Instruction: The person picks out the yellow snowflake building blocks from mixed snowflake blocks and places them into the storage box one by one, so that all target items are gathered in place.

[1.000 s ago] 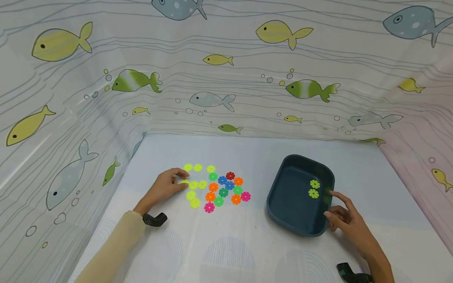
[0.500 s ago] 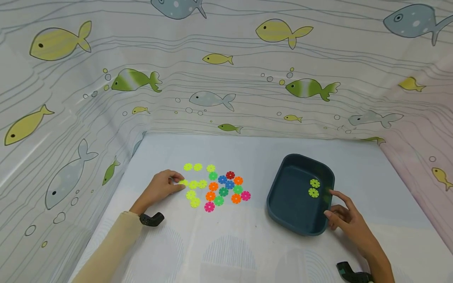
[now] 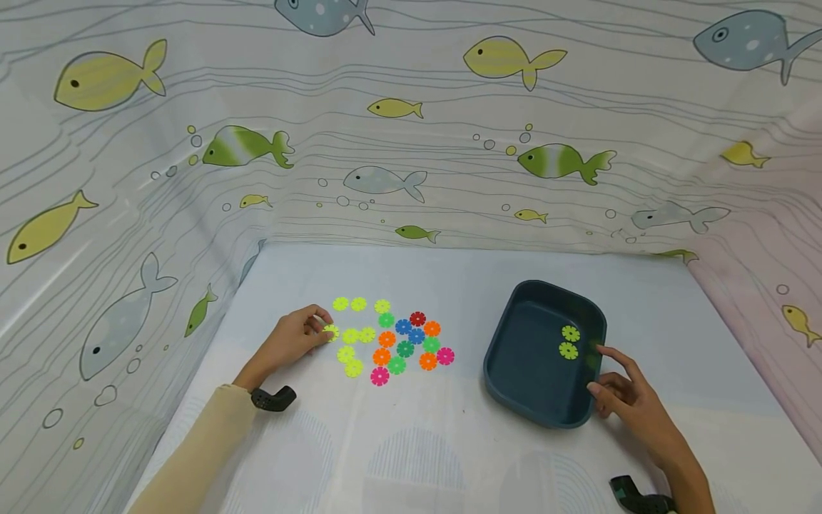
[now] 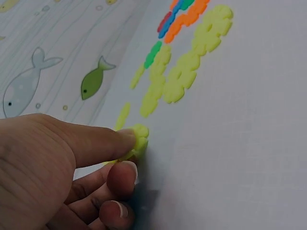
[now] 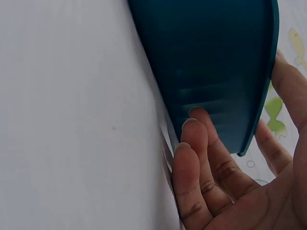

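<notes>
Near the left edge of a spread of interlocking plastic discs, my left hand [image 3: 297, 337] pinches a notched yellow disc [image 3: 331, 333] between thumb and forefinger. In the left wrist view, that yellow disc [image 4: 140, 139] is tilted up at the fingertips, partly hidden by the thumb. My right hand [image 3: 632, 400] holds the right side of a dark blue tray [image 3: 497, 364], thumb and forefinger at its rim. Seen from the right wrist, several fingers [image 5: 194, 136] curl against the outer wall of the tray [image 5: 216, 57]. Two yellow-green discs [image 3: 569, 343] lie inside it.
Several yellow discs [image 3: 350, 335] lie flat beside the left hand. Right of them are orange discs [image 3: 382, 357], blue discs [image 3: 417, 335], green discs [image 3: 405, 348], pink discs [image 3: 380, 376] and one red disc [image 3: 418, 319]. A fish-patterned sheet [image 3: 449, 143] stands behind the white table [image 3: 437, 414].
My left hand has drawn slightly left, and the yellow disc at its fingertips has come a little away from its neighbours. The right hand and tray stay in place.
</notes>
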Demonstrator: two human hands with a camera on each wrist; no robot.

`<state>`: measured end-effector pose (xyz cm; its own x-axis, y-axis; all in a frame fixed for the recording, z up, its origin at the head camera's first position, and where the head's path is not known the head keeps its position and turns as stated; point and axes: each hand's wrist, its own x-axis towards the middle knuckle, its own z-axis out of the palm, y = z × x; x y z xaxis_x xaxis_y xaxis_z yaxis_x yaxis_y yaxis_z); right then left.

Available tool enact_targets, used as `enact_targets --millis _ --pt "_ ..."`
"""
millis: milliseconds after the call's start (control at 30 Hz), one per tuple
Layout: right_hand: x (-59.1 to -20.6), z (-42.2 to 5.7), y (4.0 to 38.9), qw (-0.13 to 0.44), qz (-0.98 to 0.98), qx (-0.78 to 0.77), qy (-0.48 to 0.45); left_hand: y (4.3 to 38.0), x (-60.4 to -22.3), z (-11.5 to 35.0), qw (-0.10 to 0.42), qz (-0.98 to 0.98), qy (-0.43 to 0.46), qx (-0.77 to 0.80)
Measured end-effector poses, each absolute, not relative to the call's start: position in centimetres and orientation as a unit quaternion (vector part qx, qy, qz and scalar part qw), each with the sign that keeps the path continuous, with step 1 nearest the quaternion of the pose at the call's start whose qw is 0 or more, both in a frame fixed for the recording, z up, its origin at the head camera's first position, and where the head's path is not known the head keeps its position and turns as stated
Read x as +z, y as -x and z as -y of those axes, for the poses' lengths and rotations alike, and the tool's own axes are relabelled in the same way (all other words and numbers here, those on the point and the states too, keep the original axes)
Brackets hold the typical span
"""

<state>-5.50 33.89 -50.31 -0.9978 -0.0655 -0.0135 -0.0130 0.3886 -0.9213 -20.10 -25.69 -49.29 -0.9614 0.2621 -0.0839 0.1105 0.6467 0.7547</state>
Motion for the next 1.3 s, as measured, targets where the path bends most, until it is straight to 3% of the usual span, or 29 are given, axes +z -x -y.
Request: enact_targets --millis 1300 --pt "-50.2 -33.9 5.5 0.028 -0.829 -0.559 0.017 20.5 -47.6 23.5 0.085 -0.891 -0.131 0.427"
